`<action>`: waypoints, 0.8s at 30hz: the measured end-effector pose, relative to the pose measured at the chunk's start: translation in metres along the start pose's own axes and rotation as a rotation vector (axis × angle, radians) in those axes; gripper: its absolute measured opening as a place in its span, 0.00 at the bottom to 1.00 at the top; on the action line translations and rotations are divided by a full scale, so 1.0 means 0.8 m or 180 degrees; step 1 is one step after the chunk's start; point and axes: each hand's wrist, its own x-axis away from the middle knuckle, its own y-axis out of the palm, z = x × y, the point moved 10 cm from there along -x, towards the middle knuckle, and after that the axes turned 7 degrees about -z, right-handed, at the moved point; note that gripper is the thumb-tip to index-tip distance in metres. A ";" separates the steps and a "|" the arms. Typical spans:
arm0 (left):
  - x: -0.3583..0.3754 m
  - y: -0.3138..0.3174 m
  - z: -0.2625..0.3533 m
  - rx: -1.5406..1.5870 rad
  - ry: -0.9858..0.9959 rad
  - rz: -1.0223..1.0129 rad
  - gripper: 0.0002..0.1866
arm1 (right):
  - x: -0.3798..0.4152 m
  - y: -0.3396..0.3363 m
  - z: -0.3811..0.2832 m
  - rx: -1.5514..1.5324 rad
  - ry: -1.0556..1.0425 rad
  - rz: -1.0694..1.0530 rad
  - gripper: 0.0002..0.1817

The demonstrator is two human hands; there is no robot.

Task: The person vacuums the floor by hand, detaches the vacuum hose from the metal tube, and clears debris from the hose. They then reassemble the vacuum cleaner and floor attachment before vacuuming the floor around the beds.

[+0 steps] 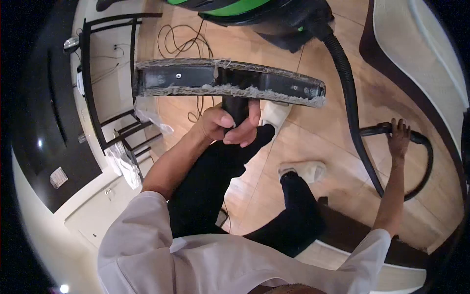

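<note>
My left hand (232,125) is closed round the short neck of a wide black vacuum floor head (196,81). Its underside faces the camera, with grey lint and dust along both long edges. At the right, my right hand (399,137) is low near the floor, its fingers over the black handle of the vacuum hose (348,93). The ribbed hose runs up from there to the green and black vacuum cleaner (274,19) at the top.
A black metal frame (93,88) stands at the left beside a dark panel (44,112). A thin black cable (183,46) lies coiled on the tiled floor (333,142). White, dark-edged furniture (416,44) curves along the right. My feet in light footwear (311,171) are below the floor head.
</note>
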 end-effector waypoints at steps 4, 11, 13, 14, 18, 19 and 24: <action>0.001 0.032 0.025 0.0364 0.0278 0.0234 0.24 | 0.028 -0.169 0.003 -0.0566 0.0103 0.0223 0.30; 0.064 0.051 0.078 0.0010 0.1034 0.0950 0.26 | 0.076 -0.417 -0.075 -0.2897 -0.0177 0.1577 0.21; 0.075 0.050 0.112 -0.0013 0.1301 0.1051 0.24 | 0.054 -0.451 -0.146 -0.2696 -0.0195 0.0912 0.26; 0.084 0.047 0.127 -0.0119 0.1381 0.1214 0.24 | 0.035 -0.489 -0.195 -0.3061 -0.0532 0.0585 0.28; 0.115 0.034 0.179 -0.0016 0.1738 0.1548 0.23 | -0.036 -0.546 -0.319 -0.2484 -0.0755 0.0587 0.28; 0.126 0.025 0.191 -0.0041 0.1824 0.1647 0.23 | -0.055 -0.556 -0.327 -0.2659 -0.0627 0.0960 0.29; 0.178 -0.030 0.276 -0.0687 0.2478 0.2359 0.24 | -0.121 -0.623 -0.344 -0.2389 -0.0346 0.1850 0.48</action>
